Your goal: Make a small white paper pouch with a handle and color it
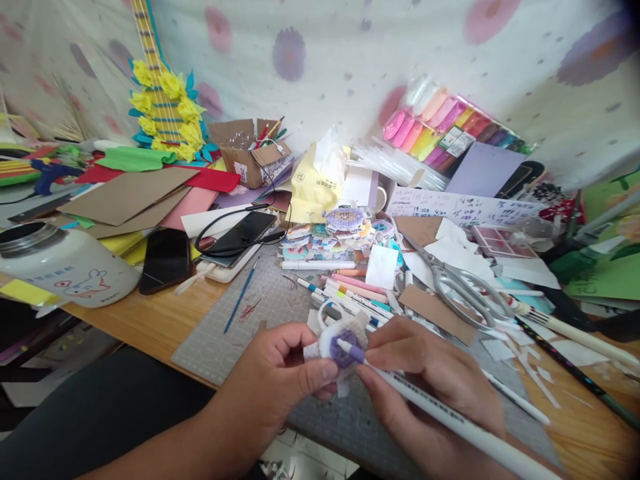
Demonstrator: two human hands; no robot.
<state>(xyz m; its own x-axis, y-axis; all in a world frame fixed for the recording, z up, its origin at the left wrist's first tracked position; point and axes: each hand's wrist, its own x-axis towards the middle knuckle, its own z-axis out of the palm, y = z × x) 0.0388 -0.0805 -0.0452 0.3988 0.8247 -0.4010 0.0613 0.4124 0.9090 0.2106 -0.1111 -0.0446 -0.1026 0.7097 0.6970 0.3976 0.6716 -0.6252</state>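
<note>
Near the front edge of the grey cutting mat [210, 333], my left hand [285, 373] pinches a small white and purple piece [340, 343] between thumb and fingers. A white loop stands at the top of that piece. My right hand [430, 380] grips a white marker [450, 417] with a purple collar, and its pale tip rests on or just over the purple area. Behind the hands lie several white markers [345, 297] in a loose bundle. A stack of colourful cut-outs [325, 243] sits beyond them.
Large silver scissors [455, 280] and paper scraps lie at right. Phones [166, 260], a thin blue brush [241, 293] and a big white bottle [65, 263] are at left. Farther back stand a pencil box [245, 157], a yellow tissue pack [319, 183] and coloured clay packs [450, 127].
</note>
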